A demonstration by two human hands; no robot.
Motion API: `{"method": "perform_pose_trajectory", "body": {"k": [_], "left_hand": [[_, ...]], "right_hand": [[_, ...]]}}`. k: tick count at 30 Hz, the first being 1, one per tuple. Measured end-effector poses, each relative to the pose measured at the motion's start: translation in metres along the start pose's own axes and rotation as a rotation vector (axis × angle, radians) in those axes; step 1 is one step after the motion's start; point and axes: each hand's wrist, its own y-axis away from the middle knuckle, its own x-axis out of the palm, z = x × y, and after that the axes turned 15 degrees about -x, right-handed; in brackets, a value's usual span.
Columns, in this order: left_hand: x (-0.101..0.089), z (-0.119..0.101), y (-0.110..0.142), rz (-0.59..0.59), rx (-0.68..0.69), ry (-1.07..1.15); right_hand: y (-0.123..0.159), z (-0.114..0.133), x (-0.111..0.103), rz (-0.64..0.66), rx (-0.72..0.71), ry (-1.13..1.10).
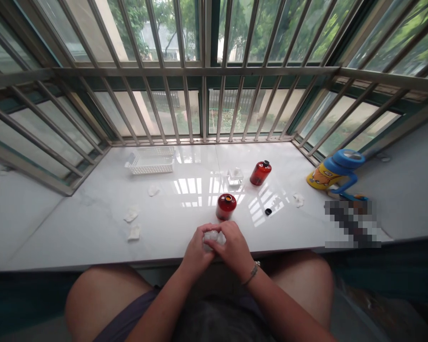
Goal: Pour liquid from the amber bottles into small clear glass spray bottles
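Observation:
Just over the front edge of the counter, my left hand (196,249) and my right hand (234,244) meet around a small whitish, partly see-through thing (212,235). Fingers of both hands are closed on it and cover much of it, so its exact kind cannot be made out. Right beyond my fingertips stands a dark red bottle (226,207), upright with its mouth uncovered. Farther back are a second red bottle (260,173) with a dark neck and a small clear glass-like piece (235,178). A black cap (268,212) lies to the right.
Crumpled white tissues (131,215) lie at the left, another tissue (298,200) at the right. A white perforated basket (151,168) sits at the back left. On the right stands a blue-and-yellow water bottle (331,171) beside a pixelated patch. Barred windows enclose the white counter (92,213).

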Motion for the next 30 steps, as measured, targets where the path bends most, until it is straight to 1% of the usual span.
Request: {"method": "perform_pose_trajectory", "body": {"k": [4,7,9,12,14,16,18,20,22,24,27,30], "left_hand": [[-0.001,-0.002,-0.001,0.009,-0.039,0.01],[-0.003,-0.001,-0.002,0.021,-0.059,-0.007],[-0.004,-0.001,-0.003,0.039,-0.051,-0.018],[-0.006,-0.003,-0.003,0.053,0.006,-0.035],[-0.006,-0.003,-0.004,0.069,0.051,-0.042],[-0.007,-0.004,-0.004,0.086,0.065,-0.04],[-0.007,-0.003,-0.004,0.094,0.026,-0.016],[-0.006,-0.001,-0.004,0.093,-0.036,0.012],[-0.006,0.0,-0.004,0.094,-0.071,0.035],[-0.007,0.001,-0.004,0.103,-0.07,0.037],[-0.007,0.0,-0.005,0.119,-0.041,0.025],[-0.007,0.0,-0.004,0.114,-0.062,0.054]], "right_hand": [[0.0,-0.001,0.0,0.01,0.014,0.001],[0.002,-0.002,-0.003,-0.002,0.046,-0.068],[0.004,-0.004,-0.006,0.003,0.053,-0.136],[0.012,-0.01,-0.012,0.01,-0.007,-0.192],[0.02,-0.017,-0.016,-0.04,-0.039,-0.162],[0.027,-0.024,-0.021,-0.108,-0.022,-0.092],[0.033,-0.029,-0.026,-0.142,0.018,-0.031],[0.037,-0.032,-0.03,-0.139,0.038,-0.008],[0.039,-0.031,-0.034,-0.126,0.032,-0.01],[0.039,-0.028,-0.035,-0.116,0.016,-0.024],[0.036,-0.02,-0.032,-0.107,-0.004,-0.058],[0.034,-0.015,-0.028,-0.096,-0.013,-0.092]]}}
